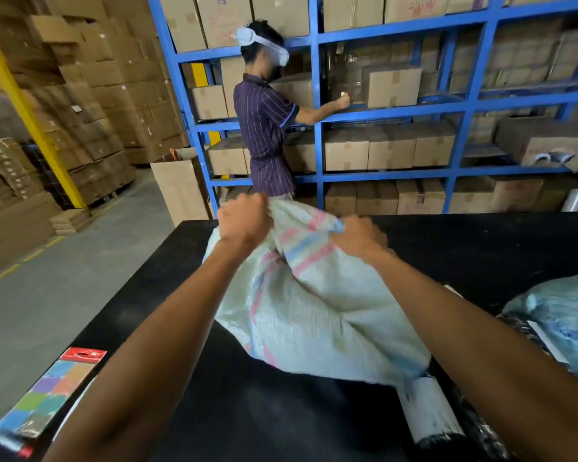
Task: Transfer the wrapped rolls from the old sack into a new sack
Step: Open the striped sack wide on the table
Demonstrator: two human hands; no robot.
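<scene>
A pale woven sack [314, 311] with pink and blue stripes lies across the black table [254, 411], its far end lifted off the surface. My left hand [244, 221] grips that raised end in a fist. My right hand [357, 238] grips the same end a little to the right, bunching the fabric. From the sack's near end a wrapped roll [431, 411], white with a dark end, sticks out onto the table at the lower right. A second bundle in bluish plastic [561, 321] lies at the right edge, partly cut off.
A pack of coloured paper sheets [50, 391] lies on the table's near left corner. Behind the table a person in a striped shirt [267, 128] reaches into blue shelving [317, 111] full of cardboard boxes. Stacked cartons and a yellow post [30, 118] stand at left beside grey floor.
</scene>
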